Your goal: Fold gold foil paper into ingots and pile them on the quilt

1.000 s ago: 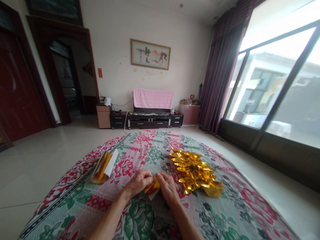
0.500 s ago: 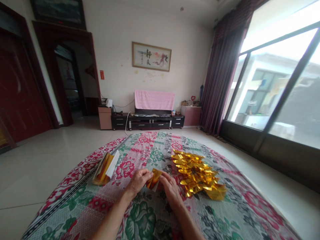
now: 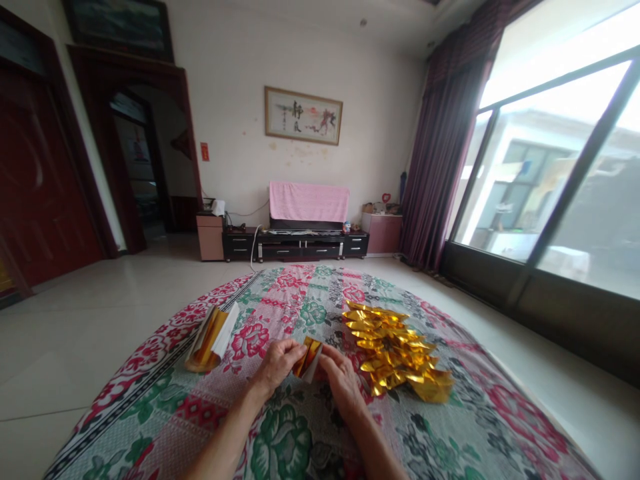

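Note:
Between my hands is a small sheet of gold foil paper [image 3: 309, 355], partly folded, with its pale back showing along the lower right. My left hand [image 3: 280, 360] pinches its left edge between thumb and fingers. At the right edge, my right hand [image 3: 340, 370] is closed on the same paper. To the right lies a cluster of folded gold foil pieces [image 3: 395, 347], lined up in overlapping rows. On the left rests a stack of loose gold foil sheets [image 3: 214, 337], curled up at the sides with white backs showing.
A round table with a flowered cloth [image 3: 280, 440] lies under my hands. Beyond it stand a low black TV cabinet [image 3: 283, 251] and a screen covered by a pink cloth [image 3: 309, 201]. A purple curtain [image 3: 425, 160] and a large window are on the right.
The gold foil paper has tilted slightly between my fingers, and its pale back shows more. Both hands stay in nearly the same place.

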The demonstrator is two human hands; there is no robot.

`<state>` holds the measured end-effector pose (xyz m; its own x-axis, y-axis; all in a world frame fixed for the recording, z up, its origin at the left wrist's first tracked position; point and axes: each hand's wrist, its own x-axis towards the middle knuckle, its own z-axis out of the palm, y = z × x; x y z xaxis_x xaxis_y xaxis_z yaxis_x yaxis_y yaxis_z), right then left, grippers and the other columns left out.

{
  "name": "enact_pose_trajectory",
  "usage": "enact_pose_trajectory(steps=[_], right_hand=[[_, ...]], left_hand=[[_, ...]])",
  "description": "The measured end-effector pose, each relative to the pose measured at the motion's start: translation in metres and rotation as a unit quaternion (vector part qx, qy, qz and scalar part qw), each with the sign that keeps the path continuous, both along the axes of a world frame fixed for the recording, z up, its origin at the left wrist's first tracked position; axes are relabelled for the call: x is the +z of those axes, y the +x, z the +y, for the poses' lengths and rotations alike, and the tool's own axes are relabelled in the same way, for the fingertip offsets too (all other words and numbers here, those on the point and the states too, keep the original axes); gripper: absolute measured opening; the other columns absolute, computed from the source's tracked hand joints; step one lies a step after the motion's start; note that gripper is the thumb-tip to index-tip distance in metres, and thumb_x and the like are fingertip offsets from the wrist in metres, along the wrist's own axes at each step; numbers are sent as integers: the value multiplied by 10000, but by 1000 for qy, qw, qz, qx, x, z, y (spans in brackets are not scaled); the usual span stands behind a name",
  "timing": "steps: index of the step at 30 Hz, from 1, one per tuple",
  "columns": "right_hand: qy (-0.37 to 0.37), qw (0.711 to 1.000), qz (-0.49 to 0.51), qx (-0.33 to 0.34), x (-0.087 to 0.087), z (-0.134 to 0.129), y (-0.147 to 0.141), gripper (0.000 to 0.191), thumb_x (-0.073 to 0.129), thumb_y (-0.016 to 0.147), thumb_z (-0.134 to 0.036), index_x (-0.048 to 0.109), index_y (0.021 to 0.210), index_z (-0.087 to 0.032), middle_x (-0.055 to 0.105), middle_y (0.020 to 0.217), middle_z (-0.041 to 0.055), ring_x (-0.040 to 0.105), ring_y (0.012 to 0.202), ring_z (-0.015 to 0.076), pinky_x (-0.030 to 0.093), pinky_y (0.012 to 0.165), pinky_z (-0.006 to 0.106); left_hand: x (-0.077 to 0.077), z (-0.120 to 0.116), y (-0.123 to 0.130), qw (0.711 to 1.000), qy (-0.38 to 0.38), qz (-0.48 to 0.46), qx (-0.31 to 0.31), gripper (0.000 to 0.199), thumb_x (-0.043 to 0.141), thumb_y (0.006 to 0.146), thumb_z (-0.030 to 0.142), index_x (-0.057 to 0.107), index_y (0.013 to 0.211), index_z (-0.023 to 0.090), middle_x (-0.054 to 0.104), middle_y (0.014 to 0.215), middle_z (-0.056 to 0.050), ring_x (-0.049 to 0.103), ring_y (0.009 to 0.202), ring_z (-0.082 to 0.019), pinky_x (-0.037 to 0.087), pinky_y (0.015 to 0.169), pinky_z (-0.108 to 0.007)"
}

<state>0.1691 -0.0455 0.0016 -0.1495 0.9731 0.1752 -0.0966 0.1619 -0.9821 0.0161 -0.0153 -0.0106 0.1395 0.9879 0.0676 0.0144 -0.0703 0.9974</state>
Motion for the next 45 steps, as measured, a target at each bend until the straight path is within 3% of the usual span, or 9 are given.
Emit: enact_pose_trajectory(steps=[10,19,36,45], right_hand=[[-16,1000,24,-10,7,-4,-3,443,642,674,-497,655,975,-172,666,798,34,585,688,172,454,587,247],[19,999,27,1,0,0,-4,360,632,684,-502,632,759,-150,542,585,-34,467,531,87,382,503,191],[-8,999,33,11,-1,-1,0,444,632,677,-527,676,903,-148,625,687,14,534,609,132,435,568,229],[10,999,40,14,3,-3,1,365,649,673,-504,674,736,-145,600,654,4,501,585,112,398,539,206]], left_hand=[[12,-8,2,1000,-5,-2,-14,371,594,688,502,607,714,131,578,558,3,485,487,-112,348,483,-223],[7,-9,5,998,-8,-27,-57,344,616,676,468,618,728,128,578,583,17,477,507,-101,357,500,-218],[10,-12,5,996,-52,-40,-54,443,629,629,532,653,810,128,597,569,10,497,495,-111,367,494,-221],[14,-12,3,997,-35,-33,-57,445,649,620,527,666,781,113,594,561,6,473,480,-98,330,466,-204]])
